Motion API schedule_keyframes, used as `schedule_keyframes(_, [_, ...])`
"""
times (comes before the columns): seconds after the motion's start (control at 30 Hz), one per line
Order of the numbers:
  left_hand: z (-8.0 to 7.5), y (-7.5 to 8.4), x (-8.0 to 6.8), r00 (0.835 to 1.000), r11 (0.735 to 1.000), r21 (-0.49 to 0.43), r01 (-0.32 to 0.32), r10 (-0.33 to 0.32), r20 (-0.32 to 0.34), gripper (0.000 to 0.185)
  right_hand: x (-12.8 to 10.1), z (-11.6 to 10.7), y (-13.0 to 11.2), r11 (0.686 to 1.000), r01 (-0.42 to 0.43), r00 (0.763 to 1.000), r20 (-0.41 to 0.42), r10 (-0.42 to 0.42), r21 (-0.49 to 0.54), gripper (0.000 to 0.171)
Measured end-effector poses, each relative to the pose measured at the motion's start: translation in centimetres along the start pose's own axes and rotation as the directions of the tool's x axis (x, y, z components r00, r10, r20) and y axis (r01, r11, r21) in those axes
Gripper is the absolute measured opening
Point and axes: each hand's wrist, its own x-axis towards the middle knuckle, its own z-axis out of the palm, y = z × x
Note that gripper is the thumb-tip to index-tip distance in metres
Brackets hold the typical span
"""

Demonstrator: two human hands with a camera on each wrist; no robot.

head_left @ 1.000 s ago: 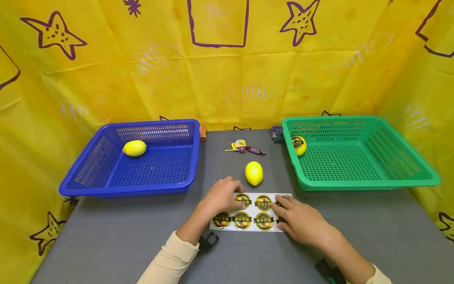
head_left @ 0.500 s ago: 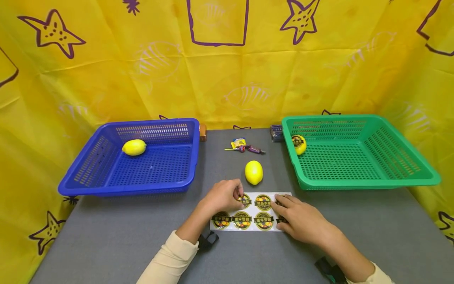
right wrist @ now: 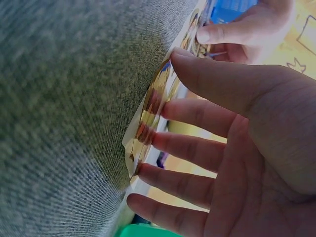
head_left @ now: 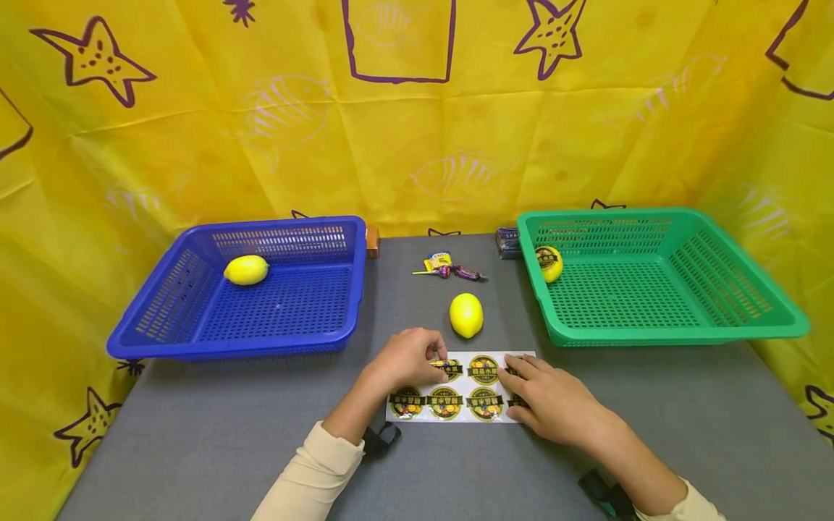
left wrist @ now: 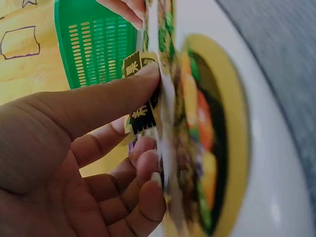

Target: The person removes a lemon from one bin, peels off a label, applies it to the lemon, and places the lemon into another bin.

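The sheet lies flat on the desk, its long axis running left to right. Seven round stickers show, some partly covered; the black bands read 精品水果. The left hand pinches a far-row sticker between thumb and finger, its edge lifted. The right hand rests straight, spread fingers on the sheet's right end, grasping nothing. Of three lemons, one sits beyond the sheet, one lies sideways in the blue basket, and one, stickered, in the green basket. Three sweets lie farther back; a dark box reads "SPA", the rest hidden
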Motion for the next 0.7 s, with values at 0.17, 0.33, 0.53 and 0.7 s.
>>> schedule_keyframes(0.17, [-0.8, 0.0, 0.2, 1.000, 0.982, -0.187, -0.022, 0.023, 0.005, 0.029, 0.0, 0.0, 0.1, 1.000, -0.003, 1.000, -0.005, 0.003, -0.003, 0.052])
schedule_keyframes(0.33, [-2.1, 0.3, 1.8, 0.993, 0.864, -0.491, -0.113, 0.078, -0.090, 0.027, -0.1, 0.1, 0.2, 1.000, 0.006, 1.000, -0.018, -0.006, -0.018, 0.052])
schedule_keyframes(0.53, [-3.2, 1.2, 4.9, 0.989, 0.829, -0.550, -0.104, 0.028, -0.146, 0.032, -0.1, 0.3, 0.2, 1.000, 0.009, 1.000, -0.012, -0.010, -0.013, 0.051])
schedule_keyframes(0.7, [-3.2, 1.5, 6.6, 0.993, 0.859, -0.509, -0.053, -0.011, -0.121, 0.029, 0.0, 0.3, 0.2, 1.000, 0.014, 1.000, -0.022, -0.014, -0.019, 0.051])
